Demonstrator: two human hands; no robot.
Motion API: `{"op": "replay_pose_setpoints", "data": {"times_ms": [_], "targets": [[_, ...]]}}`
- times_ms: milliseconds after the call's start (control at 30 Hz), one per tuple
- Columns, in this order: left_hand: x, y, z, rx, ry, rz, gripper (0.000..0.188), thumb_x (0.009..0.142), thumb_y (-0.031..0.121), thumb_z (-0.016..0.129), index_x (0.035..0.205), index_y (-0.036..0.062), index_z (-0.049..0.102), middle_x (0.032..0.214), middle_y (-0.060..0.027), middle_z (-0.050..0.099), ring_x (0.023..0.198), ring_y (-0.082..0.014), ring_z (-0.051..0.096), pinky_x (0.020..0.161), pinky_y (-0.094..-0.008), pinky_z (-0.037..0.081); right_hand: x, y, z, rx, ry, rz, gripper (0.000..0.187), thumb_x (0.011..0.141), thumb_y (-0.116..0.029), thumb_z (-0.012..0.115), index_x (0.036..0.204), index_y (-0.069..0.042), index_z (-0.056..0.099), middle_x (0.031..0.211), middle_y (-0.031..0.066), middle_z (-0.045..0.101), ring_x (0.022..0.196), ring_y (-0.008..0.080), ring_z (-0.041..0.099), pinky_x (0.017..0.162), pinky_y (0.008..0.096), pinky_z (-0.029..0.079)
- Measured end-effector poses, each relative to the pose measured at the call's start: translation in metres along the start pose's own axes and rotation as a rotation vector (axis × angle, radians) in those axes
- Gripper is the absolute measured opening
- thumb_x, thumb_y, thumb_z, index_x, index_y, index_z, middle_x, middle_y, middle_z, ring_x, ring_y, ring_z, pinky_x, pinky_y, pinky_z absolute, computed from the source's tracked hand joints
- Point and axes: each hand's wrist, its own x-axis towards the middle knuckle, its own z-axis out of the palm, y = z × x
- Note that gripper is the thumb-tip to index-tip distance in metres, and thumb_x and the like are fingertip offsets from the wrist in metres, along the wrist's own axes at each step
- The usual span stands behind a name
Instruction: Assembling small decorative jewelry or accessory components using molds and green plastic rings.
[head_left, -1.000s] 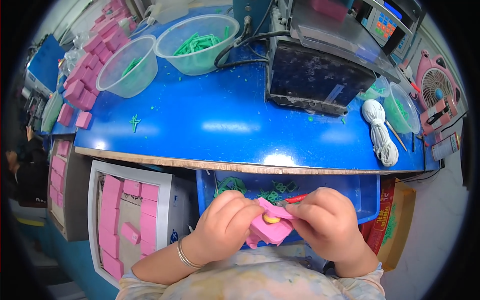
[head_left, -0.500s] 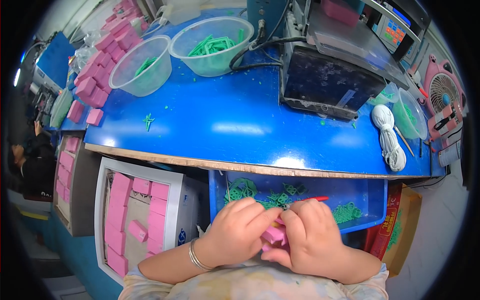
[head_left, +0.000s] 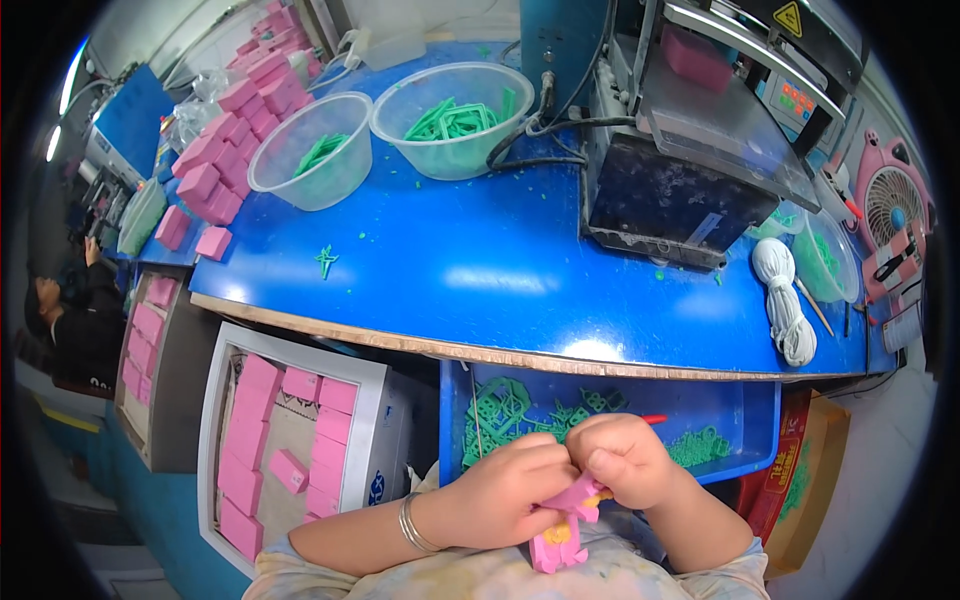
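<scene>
Close to my body, my left hand [head_left: 510,485] grips a soft pink rubber mould [head_left: 558,545], parted so that yellow shows inside. Its lower part hangs below the fingers. My right hand [head_left: 625,460] is curled tight against the mould's upper flap, thumb bent on top; its fingertips are hidden. Both hands are over the front of a blue tray [head_left: 765,415], which holds green openwork pieces [head_left: 505,405] and a heap of small green bits [head_left: 700,447]. The end of a red tool [head_left: 654,419] shows beyond my right hand.
Left of me, a white-edged box [head_left: 215,430] holds pink blocks. On the blue table [head_left: 450,300] are two bowls [head_left: 310,195] [head_left: 450,165] with green pieces, piled pink blocks [head_left: 215,190], a black machine [head_left: 665,200] and a white cord bundle [head_left: 783,300]. Another person [head_left: 80,320] is at far left.
My hands have come lower and nearer my body. The mould now shows more fully, with its flap bent and yellow exposed. My right fingers have curled into a fist; the view has shifted slightly.
</scene>
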Motion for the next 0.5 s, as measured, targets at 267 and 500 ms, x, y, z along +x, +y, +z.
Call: {"op": "replay_pose_setpoints", "data": {"times_ms": [267, 500], "targets": [[0.001, -0.001, -0.005, -0.038, 0.175, -0.374, 0.030, 0.073, 0.017, 0.072, 0.096, 0.0033, 0.059, 0.085, -0.0099, 0.058, 0.081, -0.0269, 0.053, 0.075, -0.0365, 0.042, -0.003, -0.015, 0.024, 0.044, 0.682, 0.153, 0.032, 0.063, -0.016, 0.082, 0.079, -0.001, 0.059, 0.075, 0.0041, 0.060, 0.068, 0.0134, 0.057, 0.057, 0.0272, 0.042], [-0.001, -0.012, -0.006, 0.084, 0.162, -0.062, 0.033, 0.067, 0.011, 0.075, 0.095, 0.0022, 0.059, 0.084, -0.0097, 0.057, 0.081, -0.0260, 0.054, 0.075, -0.0349, 0.042, -0.002, -0.029, 0.021, -0.716, 0.466, -0.249, 0.028, 0.059, -0.014, 0.080, 0.078, -0.002, 0.063, 0.072, 0.0076, 0.057, 0.069, 0.0215, 0.056, 0.062, 0.0310, 0.040]]}}
